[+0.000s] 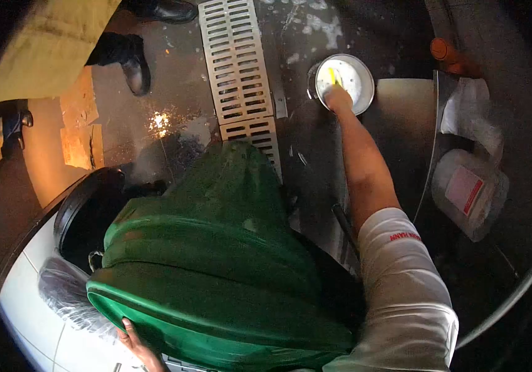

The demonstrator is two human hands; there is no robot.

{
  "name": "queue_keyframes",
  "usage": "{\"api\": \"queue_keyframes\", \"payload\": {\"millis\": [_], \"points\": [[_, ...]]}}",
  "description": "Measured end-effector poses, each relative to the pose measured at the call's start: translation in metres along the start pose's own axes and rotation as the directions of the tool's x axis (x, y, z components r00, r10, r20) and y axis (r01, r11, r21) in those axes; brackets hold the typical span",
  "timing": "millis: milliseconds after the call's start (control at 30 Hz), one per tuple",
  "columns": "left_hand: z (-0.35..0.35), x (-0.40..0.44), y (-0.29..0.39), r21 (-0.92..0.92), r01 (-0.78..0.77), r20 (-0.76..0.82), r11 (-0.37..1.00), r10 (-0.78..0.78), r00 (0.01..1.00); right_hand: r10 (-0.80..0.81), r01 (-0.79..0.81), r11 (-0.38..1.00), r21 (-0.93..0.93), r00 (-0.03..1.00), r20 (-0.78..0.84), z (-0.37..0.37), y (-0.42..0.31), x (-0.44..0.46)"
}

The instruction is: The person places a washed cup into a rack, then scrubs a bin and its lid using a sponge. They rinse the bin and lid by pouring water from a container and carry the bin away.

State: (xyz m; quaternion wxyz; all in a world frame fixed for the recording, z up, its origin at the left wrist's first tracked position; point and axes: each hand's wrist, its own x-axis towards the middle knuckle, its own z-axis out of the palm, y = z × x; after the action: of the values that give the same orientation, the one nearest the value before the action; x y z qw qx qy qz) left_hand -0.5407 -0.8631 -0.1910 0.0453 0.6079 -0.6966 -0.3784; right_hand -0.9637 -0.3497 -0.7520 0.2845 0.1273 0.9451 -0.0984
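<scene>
A large green plastic bin (210, 248) is tilted over in front of me, its wide rim towards my body. My left hand (137, 347) grips that rim at the lower left, thumb on the outer side. My right arm stretches forward to a white bucket (370, 93) standing on the floor. Inside it is whitish, foamy-looking liquid. The fingers of my right hand (338, 99) reach over the bucket's near edge, closed at a yellow sponge-like thing (333, 75). Its exact kind is too small to make out.
A slotted floor drain grate (235, 59) runs beyond the bin. At right stands a translucent jug (467, 192) with a label, near an orange object (446, 51). Other people's dark shoes (135, 68) are at upper left. Clear plastic wrapping (67, 291) lies at lower left.
</scene>
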Motion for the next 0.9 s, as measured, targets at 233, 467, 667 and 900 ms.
{"api": "queue_keyframes", "payload": {"millis": [233,467,667,900], "points": [[-0.014,0.020,-0.019,0.087,-0.179,0.103,0.980,0.170,0.980,-0.097,0.008,0.970,-0.242,0.929,-0.356,-0.091,-0.025,-0.088],[0.006,0.007,-0.002,0.119,-0.317,0.131,0.941,0.302,0.944,0.100,-0.096,0.995,0.028,0.946,-0.309,-0.204,-0.025,-0.140],[0.006,0.006,0.005,0.101,-0.464,0.222,0.880,0.435,0.873,0.143,0.078,0.318,0.945,0.981,-0.129,-0.262,-0.039,-0.249],[0.005,-0.013,0.004,0.274,-0.666,0.079,0.694,0.674,0.735,-0.037,0.495,0.125,0.860,0.869,-0.494,-0.365,-0.109,-0.574]]}}
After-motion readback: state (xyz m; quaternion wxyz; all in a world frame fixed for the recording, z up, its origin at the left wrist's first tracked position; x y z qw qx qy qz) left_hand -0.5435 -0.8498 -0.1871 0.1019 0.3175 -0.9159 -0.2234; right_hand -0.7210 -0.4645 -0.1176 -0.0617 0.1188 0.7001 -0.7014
